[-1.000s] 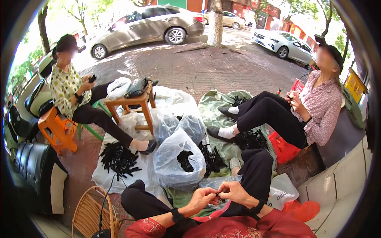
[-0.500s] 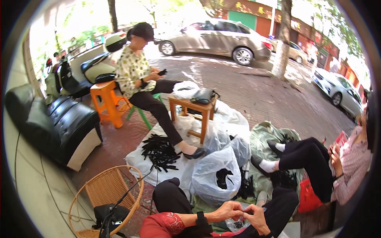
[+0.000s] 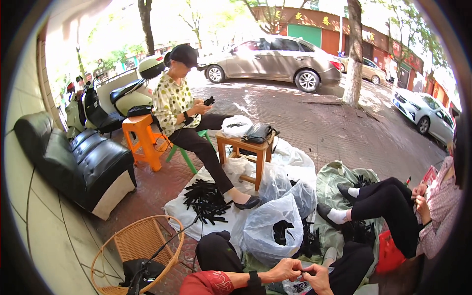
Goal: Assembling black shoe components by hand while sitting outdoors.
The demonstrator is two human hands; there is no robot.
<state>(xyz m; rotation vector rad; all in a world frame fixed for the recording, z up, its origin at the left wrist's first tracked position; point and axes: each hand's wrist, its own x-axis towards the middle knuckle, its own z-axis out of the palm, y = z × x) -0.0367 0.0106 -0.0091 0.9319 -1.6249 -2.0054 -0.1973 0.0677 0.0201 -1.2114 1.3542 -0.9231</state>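
My left hand (image 3: 286, 270), with a black band on its wrist, meets my right hand (image 3: 318, 279) above my lap. The fingers of both are pinched together, tip to tip. A little dark sliver shows between them, too small to name. Just below lies a clear plastic bag (image 3: 293, 286) with dark bits in it, partly hidden by my hands. Ahead stands a large translucent plastic bag (image 3: 265, 223) holding black strips (image 3: 283, 232).
A pile of black strips (image 3: 206, 200) lies on white sheeting near a seated person's foot. A wooden stool (image 3: 259, 169) carries bags. The wicker chair (image 3: 140, 241) stands left, a black sofa (image 3: 93, 172) beyond. Another seated person's legs (image 3: 386, 211) reach in from the right.
The whole view has shifted, so the scene sits lower and slightly to the right. My hands stay pinched together. The person at right has brought both hands together.
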